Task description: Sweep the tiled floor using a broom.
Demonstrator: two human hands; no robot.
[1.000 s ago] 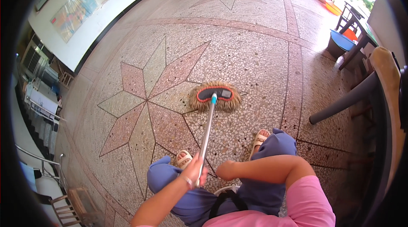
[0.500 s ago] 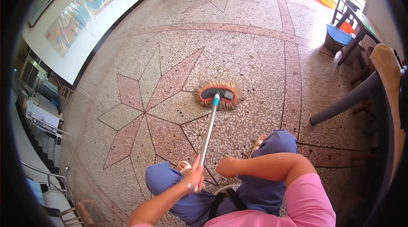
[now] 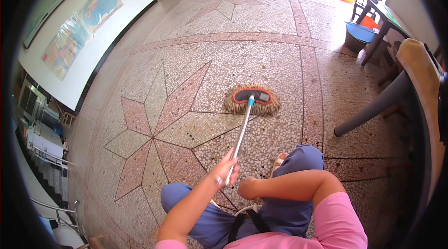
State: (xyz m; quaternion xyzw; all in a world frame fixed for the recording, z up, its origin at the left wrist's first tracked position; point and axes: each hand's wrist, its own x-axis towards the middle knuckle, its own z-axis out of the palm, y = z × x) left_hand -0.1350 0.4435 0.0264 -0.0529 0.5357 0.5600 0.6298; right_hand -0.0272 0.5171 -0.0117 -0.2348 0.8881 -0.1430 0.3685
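Note:
My left hand (image 3: 227, 169) is closed round the lower end of the silver handle of a mop (image 3: 242, 133). The handle slopes away from me to a teal joint. At its far end the oval mop head (image 3: 238, 96) lies flat on the floor, with a shaggy tan fringe round a dark pad edged in red. My right hand (image 3: 248, 188) is curled into a fist between my bent knees, off the handle. Nothing shows in it, though its fingers are partly hidden.
Under me is a speckled stone floor (image 3: 270, 62) with star patterns. On the right stand a wooden chair back (image 3: 412, 55), a thick grey leg (image 3: 371, 104) and a dark table with a blue basin (image 3: 360, 31). A white wall (image 3: 123, 6) with maps runs along the left.
The mop head has moved to the right and slightly away from me, with my left hand following up and right. My right fist has stayed in place. The view has shifted a little.

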